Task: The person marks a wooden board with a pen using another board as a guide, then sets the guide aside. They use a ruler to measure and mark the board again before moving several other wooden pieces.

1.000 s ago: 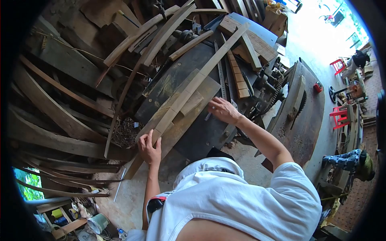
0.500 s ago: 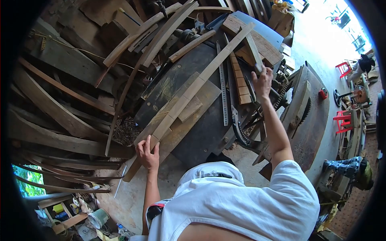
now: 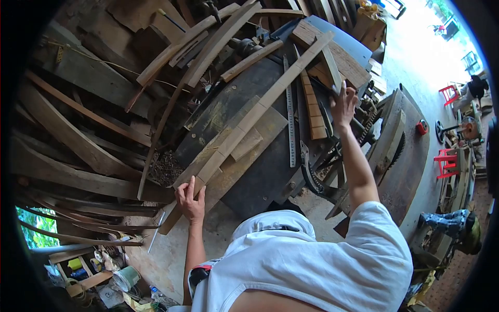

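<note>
A long wooden strip [image 3: 249, 117] with pencil lines across it lies slantwise over boards on the dark machine table [image 3: 208, 117]. My left hand [image 3: 191, 202] grips its near end, thumb and fingers at the edges. My right hand [image 3: 344, 106] is closed on the lower end of a thin straight piece [image 3: 331, 65], whose upper end meets the strip's far part at an angle. What kind of tool or slat this is I cannot make out. Left of that hand lie a marked tapered wooden piece [image 3: 313, 109] and a steel ruler [image 3: 290, 119]. A small wood block [image 3: 247, 145] sits beside the strip.
Curved timbers [image 3: 78, 130] crowd the left side. A thick plank [image 3: 343, 57] lies at the far end. On the right stands a saw table [image 3: 410, 151] with a toothed blade [image 3: 396, 151] and a red tape measure [image 3: 422, 127]. Red stools [image 3: 446, 162] stand beyond.
The view has shifted slightly. My right hand has moved a little with the thin piece, which sits at nearly the same angle. My left hand stays on the strip.
</note>
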Demonstrator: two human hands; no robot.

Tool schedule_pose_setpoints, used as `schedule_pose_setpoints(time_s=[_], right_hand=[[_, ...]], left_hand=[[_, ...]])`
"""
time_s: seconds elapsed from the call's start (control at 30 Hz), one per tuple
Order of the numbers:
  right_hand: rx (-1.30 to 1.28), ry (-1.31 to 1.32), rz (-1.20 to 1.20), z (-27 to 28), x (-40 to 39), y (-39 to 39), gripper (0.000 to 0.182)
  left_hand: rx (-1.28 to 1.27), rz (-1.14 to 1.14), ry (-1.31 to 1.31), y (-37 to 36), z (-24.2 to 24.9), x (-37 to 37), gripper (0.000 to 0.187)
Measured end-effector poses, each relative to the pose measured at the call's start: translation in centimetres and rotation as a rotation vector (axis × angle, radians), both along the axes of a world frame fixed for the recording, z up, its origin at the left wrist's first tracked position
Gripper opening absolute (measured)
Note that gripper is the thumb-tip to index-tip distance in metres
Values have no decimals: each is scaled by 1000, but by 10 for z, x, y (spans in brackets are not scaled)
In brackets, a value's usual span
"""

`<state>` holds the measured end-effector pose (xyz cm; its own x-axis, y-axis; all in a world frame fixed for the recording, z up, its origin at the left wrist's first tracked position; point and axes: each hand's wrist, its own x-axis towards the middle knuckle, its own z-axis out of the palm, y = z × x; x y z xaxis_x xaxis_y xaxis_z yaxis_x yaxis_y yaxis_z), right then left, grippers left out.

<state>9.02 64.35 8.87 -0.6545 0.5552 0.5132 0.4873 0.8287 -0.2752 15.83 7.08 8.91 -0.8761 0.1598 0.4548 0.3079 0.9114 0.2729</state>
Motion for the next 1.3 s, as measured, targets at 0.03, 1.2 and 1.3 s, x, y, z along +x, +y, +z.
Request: schedule_pose_setpoints(time_s=[0.03, 1.2, 1.3], right_hand=[[95, 68, 93, 7, 9, -15, 74], [-114, -139, 127, 11, 42, -126, 62], [-84, -125, 194, 20, 49, -173, 59]], left_hand=[[5, -2, -10, 0, 1, 0, 56], [123, -133, -153, 0, 13, -166, 56], [180, -92, -200, 24, -5, -204, 55]])
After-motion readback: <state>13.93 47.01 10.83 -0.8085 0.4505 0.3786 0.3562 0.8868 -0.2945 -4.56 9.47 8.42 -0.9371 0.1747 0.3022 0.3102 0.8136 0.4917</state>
